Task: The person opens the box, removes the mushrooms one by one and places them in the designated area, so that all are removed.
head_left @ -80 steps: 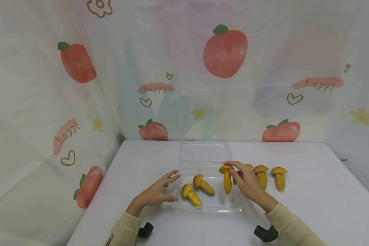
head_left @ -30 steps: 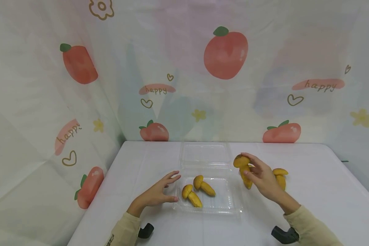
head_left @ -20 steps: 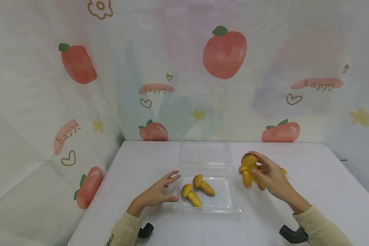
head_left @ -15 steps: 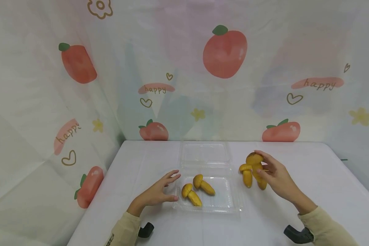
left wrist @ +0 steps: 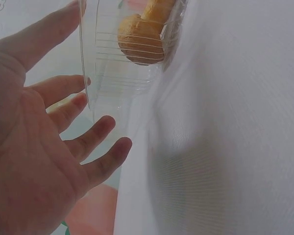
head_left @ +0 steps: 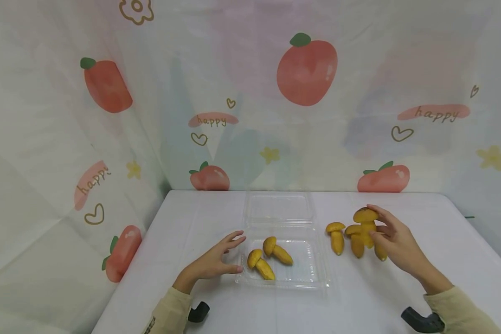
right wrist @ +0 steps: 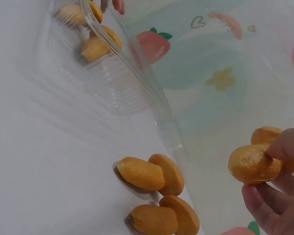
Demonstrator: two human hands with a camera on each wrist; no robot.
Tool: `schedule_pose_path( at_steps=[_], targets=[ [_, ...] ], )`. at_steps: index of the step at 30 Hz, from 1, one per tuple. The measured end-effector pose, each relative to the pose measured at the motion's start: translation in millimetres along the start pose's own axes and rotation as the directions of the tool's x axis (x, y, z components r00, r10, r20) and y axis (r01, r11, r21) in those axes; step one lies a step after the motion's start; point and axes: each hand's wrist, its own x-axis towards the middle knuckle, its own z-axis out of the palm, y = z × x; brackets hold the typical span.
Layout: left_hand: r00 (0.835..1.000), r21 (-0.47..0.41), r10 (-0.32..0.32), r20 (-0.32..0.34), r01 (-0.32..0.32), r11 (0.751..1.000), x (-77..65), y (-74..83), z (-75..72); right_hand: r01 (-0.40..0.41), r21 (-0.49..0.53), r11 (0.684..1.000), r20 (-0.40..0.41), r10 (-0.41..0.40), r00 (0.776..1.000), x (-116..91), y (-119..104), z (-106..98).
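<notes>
In the head view, my right hand [head_left: 401, 243] pinches a yellow mushroom [head_left: 365, 215] upright, raised above the table right of the container. Below it stand two yellow mushrooms, a left one [head_left: 337, 239] and a middle one [head_left: 356, 243]; a third mushroom [head_left: 381, 253] is mostly hidden by my hand. A clear plastic clamshell container [head_left: 321, 279] lies with its lid folded back. Two mushrooms lie inside, one nearer the front [head_left: 262, 266] and one behind [head_left: 278, 251]. My left hand [head_left: 213, 260] spreads its fingers at the container's left rim; the left wrist view shows fingertips [left wrist: 85, 81] against the rim.
The clear lid [head_left: 279, 208] lies flat behind the container, close to the patterned backdrop [head_left: 242, 93]. A white cloth covers the table [head_left: 451, 232]. A black camera mount [head_left: 422, 320] sits under the right wrist, another black mount [head_left: 199, 312] under the left.
My right hand has carried the mushroom from over the container to the right, past the standing mushrooms, uncovering the left and middle ones. The left hand has stayed at the rim.
</notes>
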Motion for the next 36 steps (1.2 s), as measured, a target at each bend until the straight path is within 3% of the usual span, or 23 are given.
schedule_pose_path(
  at_steps=[24,36],
  targets=[
    [1.0,-0.002,-0.007,-0.001,0.007,1.0,1.7,-0.4,-0.1,-0.104,-0.102,0.989,-0.028,0.102,0.994,-18,33,-32],
    [1.0,-0.004,-0.004,-0.003,0.004,1.0,-0.2,2.3,0.1,-0.2,-0.159,0.967,-0.056,0.194,0.979,-25,45,-38]
  ],
)
